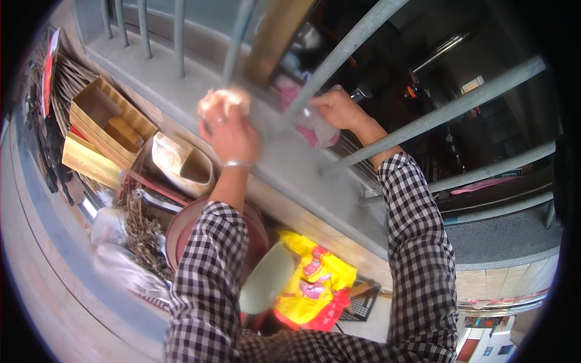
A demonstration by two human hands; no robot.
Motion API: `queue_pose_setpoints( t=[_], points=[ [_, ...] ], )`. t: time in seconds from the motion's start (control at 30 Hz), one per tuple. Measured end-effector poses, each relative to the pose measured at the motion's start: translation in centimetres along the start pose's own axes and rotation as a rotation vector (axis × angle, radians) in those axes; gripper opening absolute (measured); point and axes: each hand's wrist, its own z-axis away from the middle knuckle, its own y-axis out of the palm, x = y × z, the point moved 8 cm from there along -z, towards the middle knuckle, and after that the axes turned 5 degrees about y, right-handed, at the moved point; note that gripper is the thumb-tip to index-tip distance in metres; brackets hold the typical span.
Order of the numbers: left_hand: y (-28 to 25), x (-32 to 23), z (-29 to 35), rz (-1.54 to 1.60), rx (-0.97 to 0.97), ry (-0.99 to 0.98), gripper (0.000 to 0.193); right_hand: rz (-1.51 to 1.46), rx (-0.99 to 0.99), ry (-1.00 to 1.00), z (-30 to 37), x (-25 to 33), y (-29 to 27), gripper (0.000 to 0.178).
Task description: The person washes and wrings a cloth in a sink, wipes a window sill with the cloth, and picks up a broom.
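My left hand (233, 136), slightly blurred, is closed on a crumpled pale-orange and white wad (225, 100), a cloth or paper, above the grey window ledge (290, 172). A ring and a bracelet show on this hand and wrist. Reaching between the metal bars, my right hand (346, 110) pinches a soft pink and white bundle (319, 128) behind a bar (345, 51). Whether the bundle is a bag or a cloth I cannot tell. Part of it is hidden by that bar.
Grey bars (448, 124) cross the window opening, with a dark interior behind. Below the ledge are a gold cardboard box (91, 115), a white container (203, 175), dried plants (142, 233), a reddish round tub (181, 227), a pale-green scoop-like piece (266, 281) and a yellow-red bag (315, 281).
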Motion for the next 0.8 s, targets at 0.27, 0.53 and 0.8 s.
queue_pose_setpoints(
  t=[0.27, 0.53, 0.8],
  points=[
    [-1.5, -1.0, 0.0, -0.060, -0.013, 0.004, 0.030, 0.470, 0.656, 0.460, 10.6, -2.2, -0.9, 0.019],
    [-1.3, -0.6, 0.1, -0.032, 0.017, -0.002, 0.029, 0.241, 0.005, 0.014, 5.1, 1.0, -1.2, 0.030],
    [-0.6, -0.5, -0.1, -0.079, 0.033, 0.011, 0.027, 0.337, 0.057, 0.472, 8.8, -2.8, -0.4, 0.024]
  ],
)
